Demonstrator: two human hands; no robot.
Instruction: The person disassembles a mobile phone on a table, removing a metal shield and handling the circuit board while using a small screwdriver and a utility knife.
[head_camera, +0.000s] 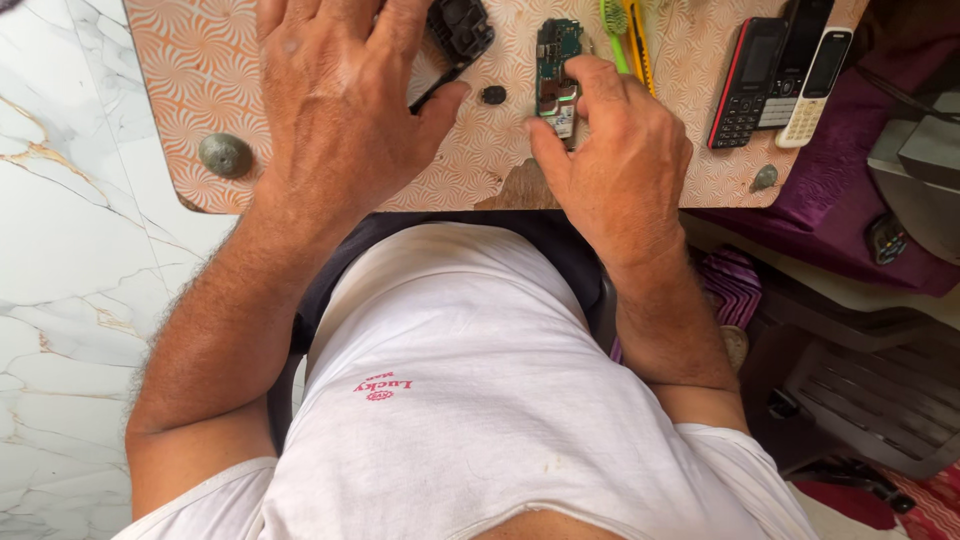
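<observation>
An orange patterned board (215, 70) is carrying a green circuit board (556, 75), a black phone shell (460, 28), a small black button (493, 95), a green brush (615, 30) and three phones (780, 75) lying side by side.

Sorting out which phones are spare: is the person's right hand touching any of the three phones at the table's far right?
No, the right hand rests on a green circuit board, apart from the three phones.

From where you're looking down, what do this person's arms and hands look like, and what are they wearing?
Both arms are bare from the short sleeves down, and both forearms are hairy. The left hand and right hand wear no gloves, and no rings or watch show. The person wears a white short-sleeved T-shirt with a small red printed mark on the front. No tools or straps are fastened to either arm.
</observation>
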